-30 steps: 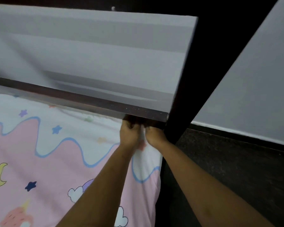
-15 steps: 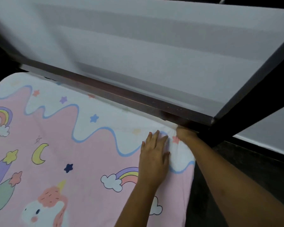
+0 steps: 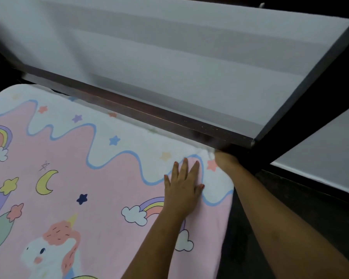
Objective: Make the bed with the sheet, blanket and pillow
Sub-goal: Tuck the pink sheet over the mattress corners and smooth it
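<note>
Pink sheet (image 3: 93, 184) with a white wavy border, stars, a moon, rainbows and a unicorn print lies spread flat. Its far edge runs along the dark wooden bed frame (image 3: 159, 119), and its right edge hangs down the side.

Left hand (image 3: 182, 190) lies palm down on the sheet near the far right corner. Fingers are straight and close together, pointing toward the frame, thumb out to the right. Grip wide, holding nothing, just pressing on the cloth.

Right hand (image 3: 226, 161) is at the very corner of the sheet, just beside the left hand's fingertips, where the cloth meets the frame. Its fingers are hidden under the frame's edge, so cannot tell whether that grip holds the sheet. A bit of white cloth bunches right against that hand.

Both forearms reach in from the bottom of the view, the right one over the dark floor (image 3: 250, 248) beside the frame. A pale grey panel (image 3: 179, 57) rises above the frame, blurred. A light wall (image 3: 320, 158) shows to the right, past the panel's dark side edge
</note>
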`<action>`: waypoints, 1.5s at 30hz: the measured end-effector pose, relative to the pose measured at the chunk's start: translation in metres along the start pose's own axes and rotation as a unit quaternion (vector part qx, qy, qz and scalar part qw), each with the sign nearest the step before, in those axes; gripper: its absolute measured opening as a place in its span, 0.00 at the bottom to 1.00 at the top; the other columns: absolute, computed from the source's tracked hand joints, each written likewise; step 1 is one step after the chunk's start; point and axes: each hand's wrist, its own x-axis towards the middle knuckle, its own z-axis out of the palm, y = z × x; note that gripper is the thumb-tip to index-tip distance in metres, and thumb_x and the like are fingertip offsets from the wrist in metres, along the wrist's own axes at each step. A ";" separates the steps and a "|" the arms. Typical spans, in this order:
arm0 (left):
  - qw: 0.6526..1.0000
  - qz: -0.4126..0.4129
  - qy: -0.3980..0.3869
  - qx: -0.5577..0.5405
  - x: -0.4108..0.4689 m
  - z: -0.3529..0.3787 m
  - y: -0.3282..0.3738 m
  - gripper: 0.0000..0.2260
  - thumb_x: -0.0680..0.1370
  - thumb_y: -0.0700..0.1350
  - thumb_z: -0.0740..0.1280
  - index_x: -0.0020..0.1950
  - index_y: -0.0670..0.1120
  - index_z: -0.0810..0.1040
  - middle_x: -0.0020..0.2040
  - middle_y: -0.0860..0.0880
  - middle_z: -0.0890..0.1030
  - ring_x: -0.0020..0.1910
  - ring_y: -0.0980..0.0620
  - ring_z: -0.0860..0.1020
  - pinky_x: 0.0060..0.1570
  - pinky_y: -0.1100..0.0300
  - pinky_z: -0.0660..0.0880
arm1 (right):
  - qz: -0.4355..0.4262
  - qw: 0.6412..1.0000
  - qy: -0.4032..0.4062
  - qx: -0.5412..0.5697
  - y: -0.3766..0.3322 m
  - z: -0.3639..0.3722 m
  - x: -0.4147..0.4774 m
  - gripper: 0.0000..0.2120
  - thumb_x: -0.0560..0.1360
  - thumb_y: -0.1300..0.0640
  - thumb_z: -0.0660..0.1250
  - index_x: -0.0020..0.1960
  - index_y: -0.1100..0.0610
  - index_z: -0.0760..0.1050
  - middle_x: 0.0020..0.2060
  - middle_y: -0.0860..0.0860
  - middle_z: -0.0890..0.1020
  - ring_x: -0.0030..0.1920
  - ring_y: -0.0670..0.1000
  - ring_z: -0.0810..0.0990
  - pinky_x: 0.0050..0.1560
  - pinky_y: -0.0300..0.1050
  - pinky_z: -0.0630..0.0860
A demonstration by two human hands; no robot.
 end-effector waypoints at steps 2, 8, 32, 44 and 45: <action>1.000 0.000 -0.007 0.007 0.008 -0.002 0.005 0.27 0.82 0.55 0.51 0.78 0.55 0.42 0.79 0.49 0.40 0.77 0.44 0.38 0.72 0.40 0.43 | -0.091 0.993 0.055 -0.043 0.015 0.002 -0.005 0.19 0.83 0.55 0.51 0.62 0.65 0.75 0.61 0.64 0.77 0.61 0.61 0.75 0.59 0.45 0.70; 0.999 0.007 -0.004 0.040 0.020 -0.009 0.011 0.26 0.83 0.56 0.47 0.78 0.55 0.41 0.79 0.49 0.40 0.77 0.44 0.39 0.73 0.42 0.43 | -0.180 0.955 0.030 0.232 0.092 0.020 -0.034 0.18 0.82 0.48 0.53 0.72 0.38 0.61 0.73 0.44 0.62 0.71 0.48 0.65 0.71 0.53 0.66; 0.980 0.142 0.078 0.119 0.075 -0.015 0.044 0.24 0.78 0.64 0.55 0.60 0.48 0.76 0.58 0.48 0.78 0.60 0.48 0.72 0.60 0.54 0.62 | 0.003 0.927 0.080 0.366 0.120 0.037 0.005 0.21 0.79 0.41 0.56 0.64 0.50 0.75 0.59 0.53 0.80 0.60 0.54 0.77 0.67 0.57 0.69; 0.981 0.145 0.059 0.116 0.063 -0.009 0.050 0.33 0.74 0.69 0.43 0.60 0.48 0.74 0.57 0.49 0.76 0.58 0.48 0.71 0.59 0.54 0.61 | -0.021 0.910 0.113 0.398 0.122 0.036 -0.004 0.08 0.82 0.57 0.56 0.54 0.51 0.74 0.48 0.50 0.80 0.46 0.47 0.78 0.44 0.34 0.75; 0.981 0.144 0.044 0.121 0.067 -0.008 0.050 0.31 0.76 0.68 0.45 0.61 0.48 0.73 0.59 0.49 0.76 0.60 0.48 0.71 0.60 0.53 0.62 | -0.014 0.914 0.112 0.390 0.120 0.037 -0.002 0.07 0.82 0.58 0.57 0.51 0.50 0.73 0.48 0.51 0.81 0.45 0.46 0.78 0.42 0.33 0.76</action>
